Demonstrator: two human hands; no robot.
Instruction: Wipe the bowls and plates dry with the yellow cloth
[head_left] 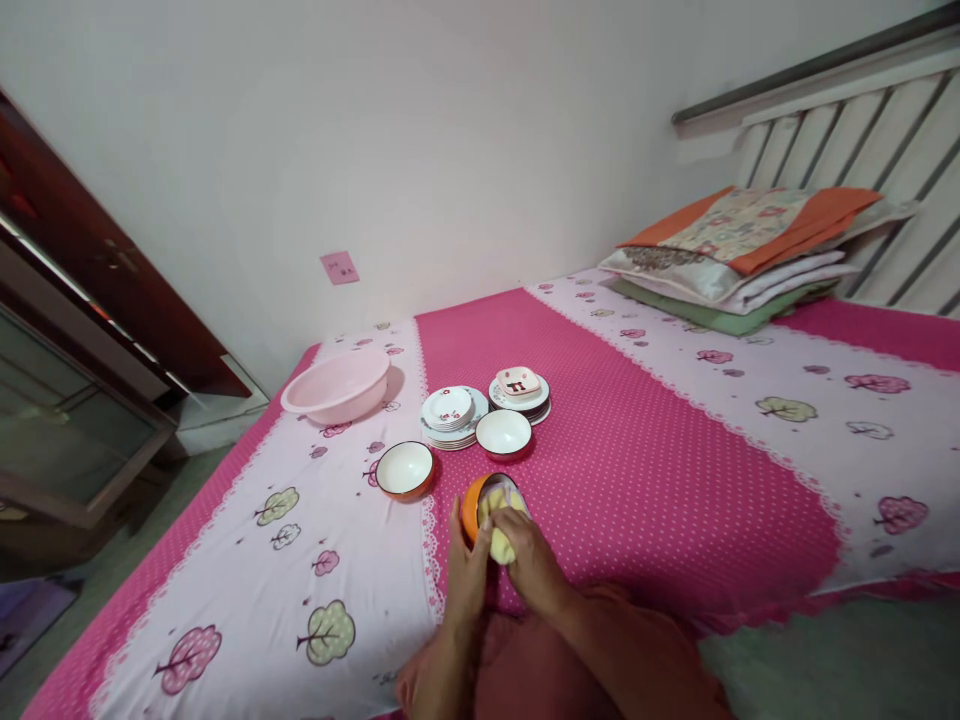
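Note:
My left hand (465,565) grips an orange bowl (475,503) by its outer side, tilted on edge above the bed. My right hand (525,550) is closed on a yellow cloth (501,540) pressed inside the bowl. Both hands are over the near part of the pink bedsheet (637,470).
Beyond the hands sit an orange bowl (405,470), a red bowl (504,435), a stack of white plates (450,415) and a second plate stack with a square dish (519,388). A pink basin (337,385) is at the left. Folded bedding and pillows (742,255) lie far right.

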